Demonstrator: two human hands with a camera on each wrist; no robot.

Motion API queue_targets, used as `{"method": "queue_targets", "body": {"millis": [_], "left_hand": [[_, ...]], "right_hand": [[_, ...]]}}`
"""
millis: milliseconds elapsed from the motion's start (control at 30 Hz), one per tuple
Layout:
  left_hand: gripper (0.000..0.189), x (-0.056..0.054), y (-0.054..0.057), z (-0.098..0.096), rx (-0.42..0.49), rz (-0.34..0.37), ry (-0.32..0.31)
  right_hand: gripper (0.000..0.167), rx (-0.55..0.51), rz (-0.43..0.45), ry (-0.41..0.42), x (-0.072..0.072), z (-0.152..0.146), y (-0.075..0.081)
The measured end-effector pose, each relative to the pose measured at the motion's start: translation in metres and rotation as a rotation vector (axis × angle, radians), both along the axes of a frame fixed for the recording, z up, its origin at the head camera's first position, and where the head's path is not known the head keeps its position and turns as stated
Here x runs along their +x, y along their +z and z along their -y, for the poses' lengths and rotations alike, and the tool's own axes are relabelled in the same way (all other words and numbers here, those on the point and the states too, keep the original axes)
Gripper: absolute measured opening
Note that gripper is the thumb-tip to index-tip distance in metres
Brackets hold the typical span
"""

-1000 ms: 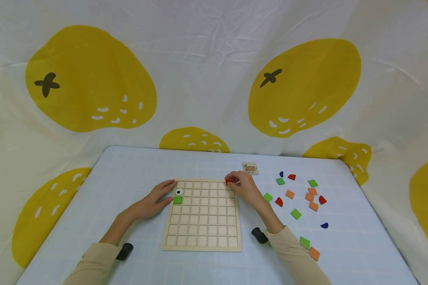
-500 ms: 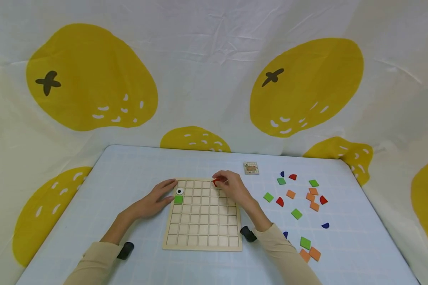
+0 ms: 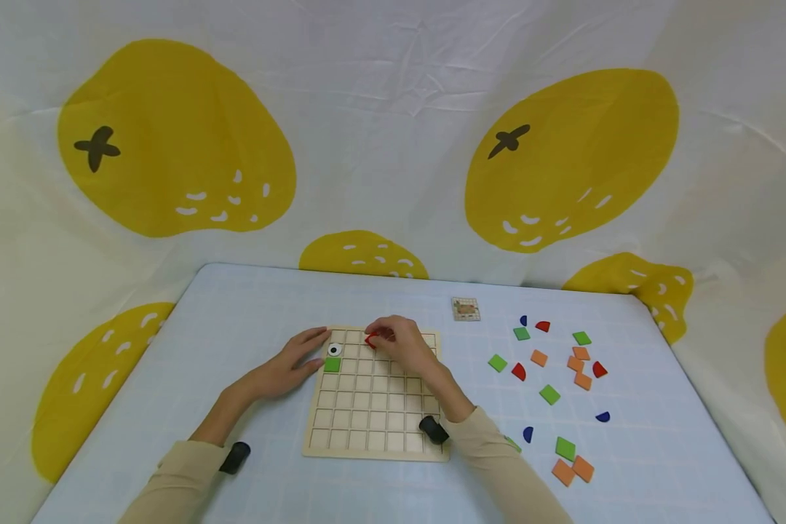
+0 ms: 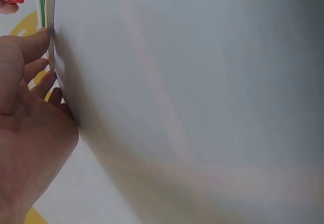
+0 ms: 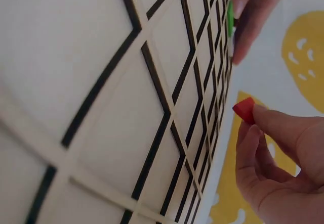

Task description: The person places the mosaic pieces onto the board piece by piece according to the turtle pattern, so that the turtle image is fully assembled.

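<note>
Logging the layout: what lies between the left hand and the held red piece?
In the head view, the white eye tile and bare board squares lie between left hand and red piece.

- The right hand (image 5: 288, 191) pinches a small red piece (image 5: 245, 110) between thumb and fingertips.
- The red piece is held off the grid board (image 5: 116, 113), a strip of pale background showing between them.
- The board fills the left side, seen at a steep slant, with pale raised strips and dark edges bounding its cells.
- At the top, the left hand (image 5: 259, 16) is at the board's far edge, beside a green piece (image 5: 230, 19), apparently touching the board, though the slant hides the contact.
- Behind hangs white cloth printed with yellow shapes (image 5: 306, 57).
</note>
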State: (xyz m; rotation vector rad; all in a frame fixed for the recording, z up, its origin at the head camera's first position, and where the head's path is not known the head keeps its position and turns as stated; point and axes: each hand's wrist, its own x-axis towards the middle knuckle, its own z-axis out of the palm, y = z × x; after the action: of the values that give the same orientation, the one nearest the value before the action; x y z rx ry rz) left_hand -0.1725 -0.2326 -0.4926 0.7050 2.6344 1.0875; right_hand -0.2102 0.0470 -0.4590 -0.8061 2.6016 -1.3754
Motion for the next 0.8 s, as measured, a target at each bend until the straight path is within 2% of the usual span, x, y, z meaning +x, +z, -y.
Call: {"method": "queue_targets", "body": {"millis": [133, 367, 467, 800], "left_hand": [[0.06, -0.001, 0.0, 0.0, -0.002, 0.023, 0.01], [0.059, 0.001, 0.002, -0.001, 0.004, -0.002, -0.004], [0.06, 0.002, 0.003, -0.002, 0.008, 0.011, 0.0], [0.059, 0.002, 0.005, -0.002, 0.01, 0.018, 0.007]], "right_hand": [[0.018, 0.007, 0.003, 0.033, -0.001, 0.006, -0.002], [0.016, -0.057, 0.074, 0.042, -0.003, 0.018, -0.008], [0.014, -0.066, 0.091, 0.045, -0.003, 0.022, -0.01], [0.01, -0.013, 0.06, 0.077, -0.005, 0.036, -0.012]]}}
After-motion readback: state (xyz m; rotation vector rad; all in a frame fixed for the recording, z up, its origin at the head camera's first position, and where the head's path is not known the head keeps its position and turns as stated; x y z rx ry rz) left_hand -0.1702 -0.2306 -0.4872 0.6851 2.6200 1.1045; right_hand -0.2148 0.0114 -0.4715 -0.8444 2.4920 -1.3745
